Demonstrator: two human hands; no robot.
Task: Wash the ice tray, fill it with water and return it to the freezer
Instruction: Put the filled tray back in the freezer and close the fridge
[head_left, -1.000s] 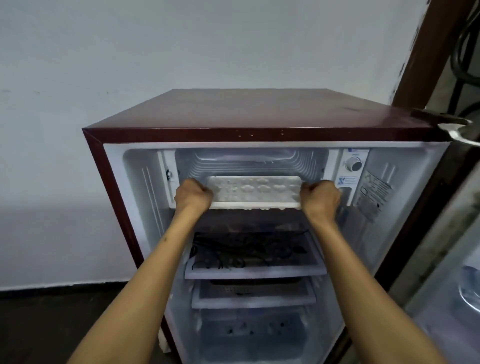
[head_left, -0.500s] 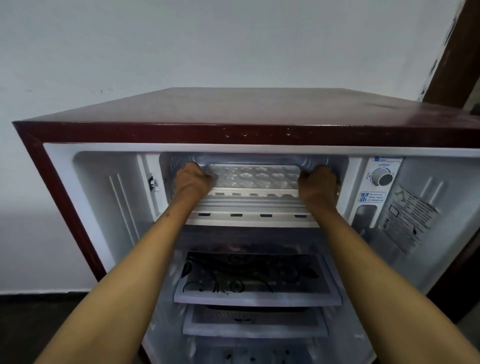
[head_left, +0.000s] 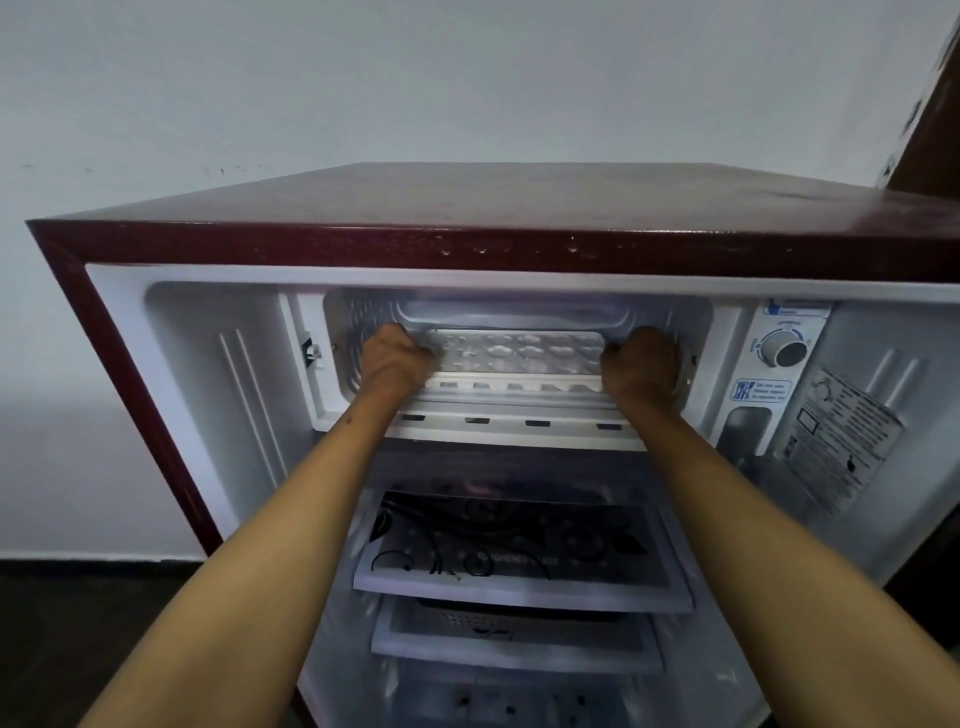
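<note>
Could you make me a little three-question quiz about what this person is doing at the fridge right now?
1. True or false: both hands grip the ice tray, the left hand at one end and the right hand at the other.
2. Where is the tray? A) on the glass shelf B) in the freezer compartment C) on top of the fridge
3. Fill in: the round control dial sits to the ____ of the freezer compartment.

Key: 1 true; 2 B; 3 right.

Pale grey-white wall (head_left: 415, 93) above and left of the hands, dark floor (head_left: 78, 623) low at left, brown wooden post (head_left: 930, 140) up right, dim even light
</note>
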